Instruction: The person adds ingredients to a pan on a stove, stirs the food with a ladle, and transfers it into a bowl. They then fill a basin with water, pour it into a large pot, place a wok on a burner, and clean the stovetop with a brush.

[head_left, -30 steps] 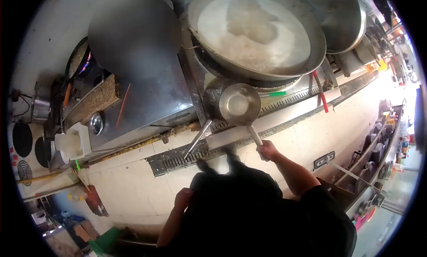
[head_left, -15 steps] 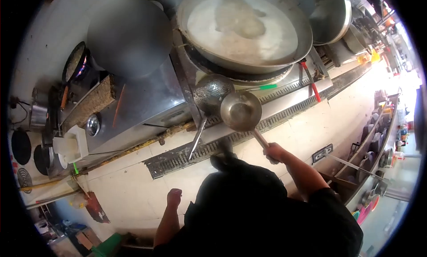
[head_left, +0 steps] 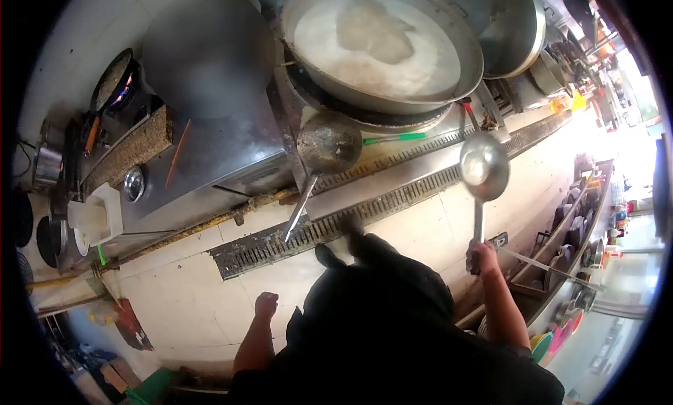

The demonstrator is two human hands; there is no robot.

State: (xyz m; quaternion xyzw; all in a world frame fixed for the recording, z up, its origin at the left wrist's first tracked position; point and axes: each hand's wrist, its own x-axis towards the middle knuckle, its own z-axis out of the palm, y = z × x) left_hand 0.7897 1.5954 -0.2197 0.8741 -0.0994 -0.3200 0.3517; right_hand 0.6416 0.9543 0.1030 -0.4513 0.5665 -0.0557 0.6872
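A metal ladle [head_left: 484, 168] with a deep round bowl is in my right hand [head_left: 481, 258], whose fingers wrap round the end of its handle. The bowl hangs over the floor drain, right of the big pan [head_left: 382, 96] of whitish, cloudy liquid. My left hand [head_left: 266, 305] hangs low over the tiled floor, its fingers curled and nothing showing in them. A perforated metal skimmer [head_left: 329, 144] rests at the stove's front edge, its handle sticking out over the drain grate. Near it lies a tool with a green handle [head_left: 403, 137].
A small frying pan [head_left: 114, 82] sits over a flame at the left. Beside the steel counter [head_left: 231, 152] stands a white container [head_left: 105, 212]. A large metal pot [head_left: 508, 33] is at the back right. Shelves [head_left: 561, 244] with dishes line the right side.
My right hand has carried the ladle right, away from beside the skimmer, and its handle now points more straight down. My left hand stays low over the floor.
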